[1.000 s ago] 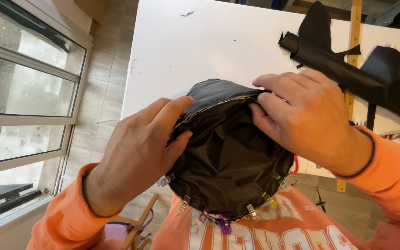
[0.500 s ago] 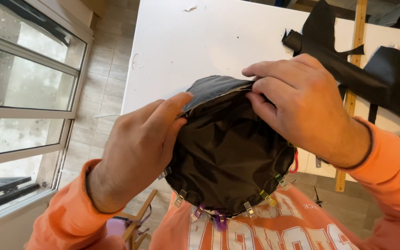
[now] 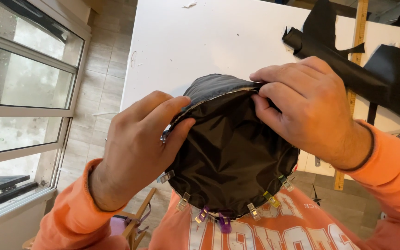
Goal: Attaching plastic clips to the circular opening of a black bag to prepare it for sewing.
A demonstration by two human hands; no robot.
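Note:
I hold a round, bowl-shaped piece of black fabric (image 3: 230,157) with a shiny dark lining facing me, close in front of my chest. My left hand (image 3: 140,143) pinches its left rim between thumb and fingers. My right hand (image 3: 309,109) pinches the upper right rim, fingers curled over the edge. Several small sewing clips (image 3: 255,210), clear, yellow and purple, line the lower rim. A pale seam edge shows along the top rim between my hands.
A white table (image 3: 218,41) lies beyond the fabric. Black leather pieces (image 3: 343,60) and a long wooden ruler (image 3: 355,69) rest on its right part. A window (image 3: 19,92) and tiled floor are at the left. A wooden chair part (image 3: 137,220) shows below.
My right hand has slid up and left along the top rim. The fabric piece has risen slightly toward the camera. My left hand keeps its hold.

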